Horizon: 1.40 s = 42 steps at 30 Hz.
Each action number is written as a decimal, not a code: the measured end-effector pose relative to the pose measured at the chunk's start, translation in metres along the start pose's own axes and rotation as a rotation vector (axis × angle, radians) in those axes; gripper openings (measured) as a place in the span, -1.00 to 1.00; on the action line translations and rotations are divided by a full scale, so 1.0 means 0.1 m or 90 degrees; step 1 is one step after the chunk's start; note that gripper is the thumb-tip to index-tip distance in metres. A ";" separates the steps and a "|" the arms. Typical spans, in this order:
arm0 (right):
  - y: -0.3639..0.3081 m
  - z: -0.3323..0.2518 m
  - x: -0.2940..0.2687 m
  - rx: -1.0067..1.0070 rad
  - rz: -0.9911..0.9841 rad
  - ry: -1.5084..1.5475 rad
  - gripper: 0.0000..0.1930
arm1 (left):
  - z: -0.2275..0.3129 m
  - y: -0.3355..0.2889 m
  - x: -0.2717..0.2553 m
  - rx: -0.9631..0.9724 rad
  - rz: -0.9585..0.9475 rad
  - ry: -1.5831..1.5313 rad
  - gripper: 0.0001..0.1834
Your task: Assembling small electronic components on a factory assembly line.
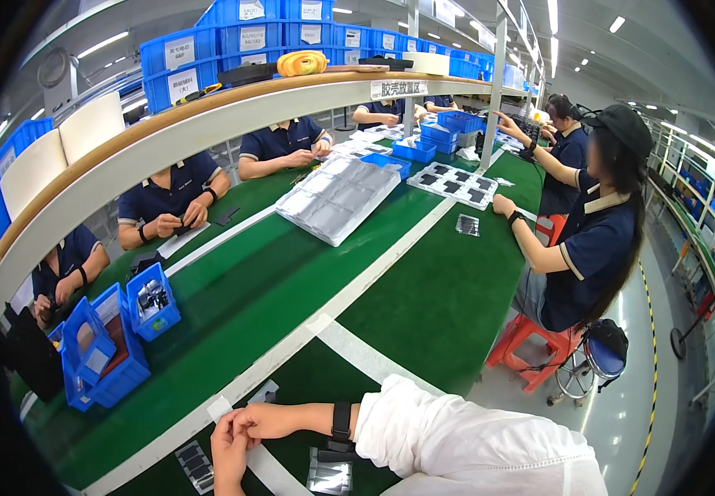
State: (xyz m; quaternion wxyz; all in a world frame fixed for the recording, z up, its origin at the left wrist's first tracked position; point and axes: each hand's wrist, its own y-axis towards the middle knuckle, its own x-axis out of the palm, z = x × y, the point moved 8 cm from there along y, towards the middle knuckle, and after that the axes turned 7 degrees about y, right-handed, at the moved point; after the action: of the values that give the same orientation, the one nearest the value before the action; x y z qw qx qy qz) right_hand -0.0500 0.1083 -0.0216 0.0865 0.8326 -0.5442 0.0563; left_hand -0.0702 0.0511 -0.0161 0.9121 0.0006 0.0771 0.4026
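My left hand [228,453] and my right hand [268,420] meet at the lower left, over the near part of the green table, with their fingers closed together. A small white piece [219,407] sticks out at the fingertips of my left hand. My right fingers pinch close beside it; what they grip, if anything, is hidden. Just behind my right hand lies a greyish, partly see-through piece [265,392]. A clear packet with dark pieces [195,467] rests left of my left hand. Below my right wrist is a shiny clear packet [330,473].
Blue bins [109,355] with small parts stand at the left. A stack of clear trays [341,198] and a tray of black pieces [454,183] lie farther up the green table [399,314]. An overhead shelf [208,107] carries blue boxes. Several co-workers sit along both sides.
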 end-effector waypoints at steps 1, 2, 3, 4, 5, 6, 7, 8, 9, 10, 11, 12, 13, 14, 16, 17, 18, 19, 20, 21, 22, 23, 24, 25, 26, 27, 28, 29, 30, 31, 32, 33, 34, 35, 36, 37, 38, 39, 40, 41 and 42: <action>-0.01 -0.01 0.01 0.002 0.000 0.002 -0.85 | 0.02 -0.01 0.00 -0.003 0.001 -0.001 -0.69; -0.02 -0.04 0.00 0.003 0.002 -0.005 -0.85 | 0.05 -0.02 0.02 -0.022 -0.014 -0.019 -0.68; -0.03 -0.05 0.01 0.004 0.005 -0.012 -0.85 | 0.06 -0.03 0.04 -0.040 -0.028 -0.036 -0.68; -0.03 -0.05 0.01 0.004 0.005 -0.011 -0.85 | 0.04 -0.03 0.03 -0.041 -0.028 -0.036 -0.68; -0.02 -0.05 0.02 0.002 0.004 -0.011 -0.84 | 0.02 -0.03 0.02 -0.044 -0.033 -0.043 -0.67; -0.02 -0.05 0.03 0.000 0.004 -0.011 -0.84 | 0.00 -0.03 0.02 -0.048 -0.039 -0.049 -0.67; -0.01 -0.03 0.02 -0.001 0.004 -0.013 -0.84 | 0.05 -0.03 0.05 -0.046 -0.039 -0.049 -0.67; -0.01 -0.01 0.01 -0.003 0.004 -0.007 -0.85 | 0.12 -0.05 0.08 -0.051 -0.013 -0.057 -0.67; 0.00 0.01 0.00 -0.005 0.003 -0.001 -0.85 | 0.16 -0.05 0.08 -0.055 0.013 -0.066 -0.66; 0.00 0.00 0.01 -0.006 0.003 -0.002 -0.85 | 0.15 -0.05 0.08 -0.055 0.013 -0.065 -0.66; -0.01 -0.01 0.01 0.002 0.003 -0.010 -0.85 | 0.14 -0.04 0.07 -0.051 0.010 -0.059 -0.66; -0.01 -0.01 0.01 0.010 0.002 -0.017 -0.85 | 0.11 -0.04 0.06 -0.047 0.006 -0.053 -0.66; -0.02 -0.02 0.02 0.011 0.002 -0.016 -0.85 | 0.06 -0.04 0.03 -0.049 0.007 -0.053 -0.66; -0.02 -0.04 0.02 0.006 0.004 -0.019 -0.85 | 0.02 -0.02 0.02 -0.046 -0.015 -0.047 -0.66; -0.03 -0.04 0.02 0.002 0.007 -0.022 -0.85 | -0.01 -0.03 0.03 -0.044 -0.037 -0.042 -0.66; -0.02 -0.02 0.01 -0.003 0.007 -0.015 -0.85 | 0.01 -0.02 0.03 -0.038 -0.021 -0.042 -0.66; -0.02 -0.01 0.01 -0.007 0.008 -0.007 -0.85 | 0.04 -0.03 0.03 -0.033 -0.006 -0.042 -0.66; -0.02 0.00 0.00 -0.007 0.009 -0.009 -0.85 | 0.07 -0.02 0.06 -0.032 -0.006 -0.043 -0.66; -0.01 0.01 -0.01 -0.003 0.008 -0.012 -0.85 | 0.09 -0.03 0.07 -0.041 0.001 -0.055 -0.66; 0.00 0.02 -0.02 0.001 0.007 -0.014 -0.84 | 0.10 -0.03 0.08 -0.051 0.008 -0.067 -0.66; 0.00 0.02 -0.01 0.005 0.009 -0.012 -0.84 | 0.10 -0.04 0.08 -0.055 0.007 -0.070 -0.66; 0.00 0.00 -0.01 -0.002 0.009 -0.009 -0.84 | 0.11 -0.03 0.06 -0.050 0.002 -0.061 -0.65; 0.00 -0.02 0.00 -0.009 0.008 -0.005 -0.84 | 0.10 -0.03 0.05 -0.046 -0.003 -0.053 -0.65; 0.01 -0.01 0.01 -0.005 0.007 -0.004 -0.84 | 0.09 -0.01 0.05 -0.043 -0.023 -0.053 -0.65; 0.01 -0.01 -0.01 -0.014 0.018 0.007 -0.85 | 0.09 -0.01 0.05 -0.046 -0.014 -0.052 -0.64; 0.00 -0.02 -0.02 -0.023 0.030 0.017 -0.85 | 0.10 -0.02 0.06 -0.049 -0.005 -0.051 -0.63; 0.00 -0.05 -0.02 -0.021 0.031 0.015 -0.85 | 0.08 -0.02 0.04 -0.048 0.000 -0.054 -0.63; 0.00 -0.05 -0.01 -0.019 0.027 0.013 -0.85 | 0.05 -0.02 0.03 -0.048 -0.015 -0.064 -0.63; 0.00 -0.02 0.01 -0.007 0.019 0.007 -0.84 | 0.04 -0.02 0.04 -0.048 -0.030 -0.074 -0.62; 0.01 0.01 0.01 0.002 0.013 -0.001 -0.84 | 0.08 -0.02 0.05 -0.042 -0.026 -0.075 -0.62; 0.00 0.02 0.01 0.006 0.011 0.013 -0.84 | 0.12 -0.05 0.06 -0.049 -0.008 -0.066 -0.62; 0.01 0.03 0.01 0.007 0.013 0.010 -0.85 | 0.14 -0.06 0.05 -0.055 0.010 -0.058 -0.63; 0.00 0.04 0.02 0.010 0.018 0.018 -0.85 | 0.10 -0.06 0.05 -0.055 0.011 -0.067 -0.63; 0.00 0.04 0.01 0.014 0.024 0.026 -0.85 | 0.08 -0.06 0.03 -0.054 0.011 -0.068 -0.63; 0.00 0.03 0.01 0.015 0.024 0.024 -0.85 | 0.06 -0.05 0.02 -0.045 0.010 -0.061 -0.63; -0.01 0.01 0.00 -0.002 0.026 0.015 -0.86 | 0.08 -0.04 0.05 -0.039 0.005 -0.055 -0.62; -0.02 -0.01 -0.01 -0.018 0.029 0.006 -0.86 | 0.09 -0.04 0.07 -0.040 -0.001 -0.057 -0.62; -0.02 -0.01 -0.02 -0.016 0.036 0.006 -0.86 | 0.10 -0.04 0.06 -0.054 0.007 -0.067 -0.62; -0.02 -0.01 -0.01 -0.023 0.026 -0.009 -0.87 | 0.12 -0.05 0.08 -0.068 0.013 -0.077 -0.62; -0.01 -0.03 0.01 -0.031 0.016 -0.025 -0.88 | 0.11 -0.05 0.06 -0.066 0.015 -0.085 -0.63; 0.01 -0.03 0.01 -0.032 0.018 -0.027 -0.89 | 0.04 -0.04 0.02 -0.063 0.002 -0.083 -0.62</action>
State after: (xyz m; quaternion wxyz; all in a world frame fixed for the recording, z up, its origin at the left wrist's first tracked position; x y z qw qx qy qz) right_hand -0.0504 0.1075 -0.0179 0.0949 0.8235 -0.5587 0.0261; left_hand -0.0651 0.0502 -0.0126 0.9135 -0.0184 -0.0028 0.4065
